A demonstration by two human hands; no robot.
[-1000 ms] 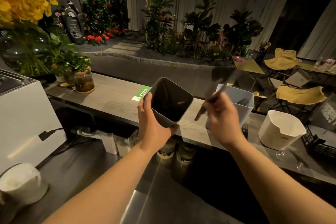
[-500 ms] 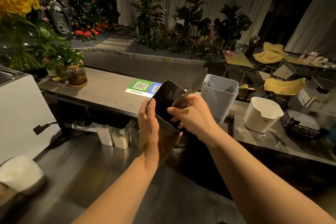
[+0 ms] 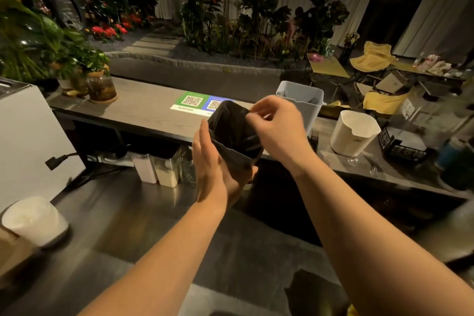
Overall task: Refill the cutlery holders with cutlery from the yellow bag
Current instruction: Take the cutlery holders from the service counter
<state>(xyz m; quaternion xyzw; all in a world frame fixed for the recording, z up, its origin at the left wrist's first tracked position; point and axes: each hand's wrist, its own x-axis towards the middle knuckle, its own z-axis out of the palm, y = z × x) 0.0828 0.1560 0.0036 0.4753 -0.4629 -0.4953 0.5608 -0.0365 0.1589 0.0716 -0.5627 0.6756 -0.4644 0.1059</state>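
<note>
Left hand grips the black plastic cutlery holder; right hand's knife went in; its pinch, I cannot tell.

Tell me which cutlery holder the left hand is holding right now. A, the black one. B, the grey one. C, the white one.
A: the left hand grips the black holder from below and lifts it off the counter, where the grey holder and the white holder both stand untouched.
</note>
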